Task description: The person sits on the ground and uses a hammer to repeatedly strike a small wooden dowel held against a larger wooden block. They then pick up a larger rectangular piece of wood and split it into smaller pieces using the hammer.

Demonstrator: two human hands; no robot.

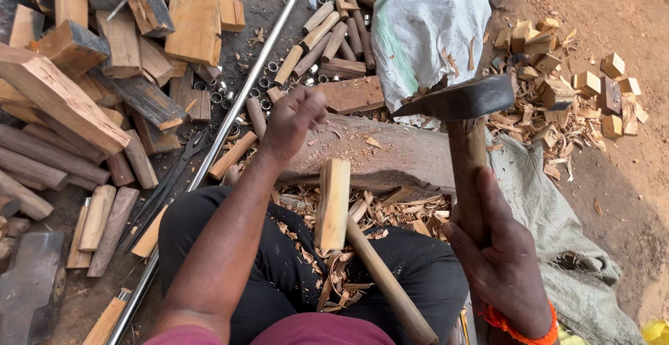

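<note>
The right hand (503,253) is gripping the wooden handle of an adze (456,101), its fingers wrapping tight around the shaft low down; the dark iron head is sitting above that hand, just beyond a wooden block (390,151) that is lying across in front of the person. An orange band is showing at the right wrist.

The left hand (293,118) is hanging over the near left end of the block with its fingers curling loosely into a narrow, half-closed shape, and it is holding nothing that can be made out. Between the 2 hands, a pale split billet (332,204) is standing upright, leaning against the near face of the block. Just below it a round stick (390,286) is lying slanted across the person's black trousers, with curled shavings (348,275) piling around both.

Left of the left hand a long steel rod (230,125) is running diagonally over the ground, and beyond it a heap of offcuts (90,73) is spreading out. Above the left hand, turned pegs (334,35) and small metal rings (261,80) are lying together. A white sack (425,24) is bulging above the adze head, and small cut cubes (592,90) are scattering well right of it
</note>
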